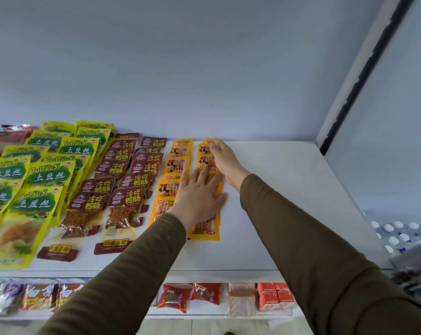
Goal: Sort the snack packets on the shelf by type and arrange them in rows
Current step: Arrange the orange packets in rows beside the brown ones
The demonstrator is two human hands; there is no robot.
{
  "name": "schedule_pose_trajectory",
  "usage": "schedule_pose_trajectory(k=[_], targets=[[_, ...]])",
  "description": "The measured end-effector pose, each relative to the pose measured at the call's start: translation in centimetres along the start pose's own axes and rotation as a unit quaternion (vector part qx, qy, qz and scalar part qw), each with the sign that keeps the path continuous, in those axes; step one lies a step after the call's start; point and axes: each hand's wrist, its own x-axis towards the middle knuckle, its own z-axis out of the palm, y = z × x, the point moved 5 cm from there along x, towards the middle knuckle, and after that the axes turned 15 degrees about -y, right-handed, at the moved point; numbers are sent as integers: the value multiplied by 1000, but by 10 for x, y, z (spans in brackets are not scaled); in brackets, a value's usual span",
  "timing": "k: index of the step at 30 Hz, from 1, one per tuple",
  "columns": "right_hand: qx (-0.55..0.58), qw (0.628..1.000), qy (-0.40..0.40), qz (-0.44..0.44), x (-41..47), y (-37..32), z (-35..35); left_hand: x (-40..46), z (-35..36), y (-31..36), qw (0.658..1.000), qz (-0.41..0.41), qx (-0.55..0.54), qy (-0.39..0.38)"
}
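On the white shelf (289, 201) lie three kinds of snack packets in rows running front to back: yellow-green packets (37, 180) at the left, dark red packets (129, 187) in the middle, orange packets (174, 163) to their right. My left hand (199, 194) lies flat, fingers spread, on the right-hand orange row (204, 232). My right hand (225, 158) reaches to the far end of that same row, with its fingers on the rearmost orange packets near the back wall.
The right half of the shelf is bare up to a white side post (364, 68). A lower shelf holds red wrapped snacks (173, 297), small red cartons (274, 296) and other packets. Bottle caps (398, 233) show at the lower right.
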Motion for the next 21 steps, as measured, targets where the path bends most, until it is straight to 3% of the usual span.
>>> schedule_pose_trajectory(k=[5,7,11,16,21], targets=[[11,1000,22,-11,-1,-1,-3,-5,-3,0,1000,0,-11,-6],[12,998,52,-23,-5,-1,-14,-14,-12,-3,999,14,-42,32],[-120,988,75,-66,-26,0,-35,-50,-18,-33,992,3,-44,115],[-359,929,-32,-87,-48,15,-8,-81,15,-29,998,62,-5,6],[-374,925,-36,-52,-55,17,-2,-80,22,-27,998,68,5,-3]])
